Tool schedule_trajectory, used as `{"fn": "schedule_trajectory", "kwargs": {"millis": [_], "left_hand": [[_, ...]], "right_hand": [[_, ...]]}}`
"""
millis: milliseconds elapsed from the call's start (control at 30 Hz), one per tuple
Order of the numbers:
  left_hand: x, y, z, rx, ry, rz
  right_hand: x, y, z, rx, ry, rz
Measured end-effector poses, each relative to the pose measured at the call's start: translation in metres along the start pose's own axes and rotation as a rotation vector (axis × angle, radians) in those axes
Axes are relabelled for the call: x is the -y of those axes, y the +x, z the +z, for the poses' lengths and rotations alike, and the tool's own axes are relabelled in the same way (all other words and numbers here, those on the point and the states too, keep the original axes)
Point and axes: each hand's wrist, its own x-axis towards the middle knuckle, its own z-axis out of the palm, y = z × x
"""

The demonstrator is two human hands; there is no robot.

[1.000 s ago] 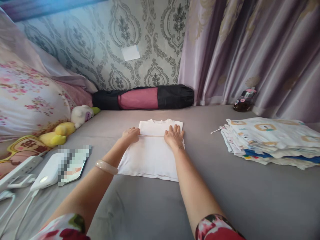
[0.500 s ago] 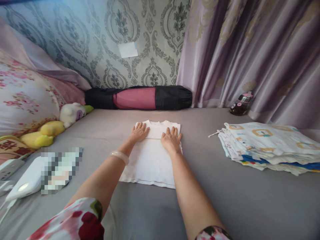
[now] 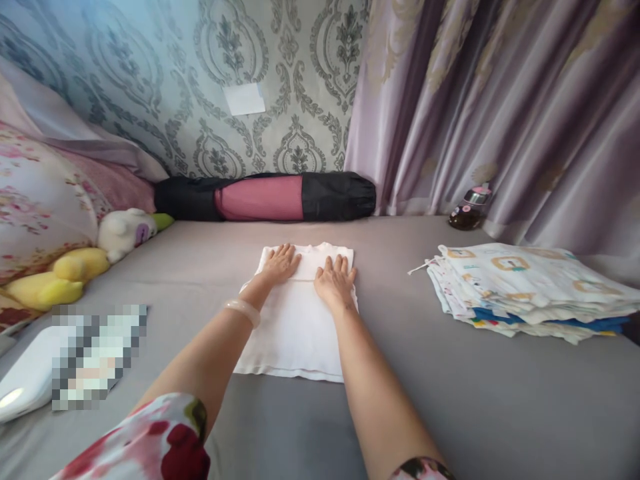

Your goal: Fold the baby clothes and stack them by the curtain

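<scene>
A white garment, seemingly a small shirt [image 3: 295, 333], lies flat in front of me with its top part folded down into a band. My left hand [image 3: 281, 264] rests on the left side of that band, fingers spread and palm down. On the band's right side my right hand [image 3: 336, 279] presses flat, its fingers also apart. Neither hand grips the cloth. A pale bangle [image 3: 244, 311] circles my left wrist.
The garment lies on a grey bed sheet [image 3: 400, 373]. At right is a stack of folded clothes [image 3: 525, 280], with a dark bottle [image 3: 469, 210] behind it. A rolled black and pink bundle [image 3: 265, 198] lies along the wall. Plush toys [image 3: 125, 233] and a white device [image 3: 37, 367] are at left.
My left hand has gone from the garment's left edge, fingers curled, to lying flat on the folded band. My right hand stays flat on it. The view has shifted slightly.
</scene>
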Motion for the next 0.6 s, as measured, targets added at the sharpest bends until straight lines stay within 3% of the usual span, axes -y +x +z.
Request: {"fn": "schedule_trajectory", "kwargs": {"millis": [200,433,600], "left_hand": [[0.004,-0.001,0.002,0.013,-0.032,-0.005],[-0.004,-0.022,-0.005,-0.196,0.024,0.035],[0.010,-0.044,-0.005,-0.135,0.066,0.021]], "right_hand": [[0.000,0.000,-0.001,0.009,0.011,0.006],[-0.001,-0.001,-0.001,-0.005,0.022,-0.006],[-0.001,0.001,0.002,-0.008,0.029,-0.004]]}}
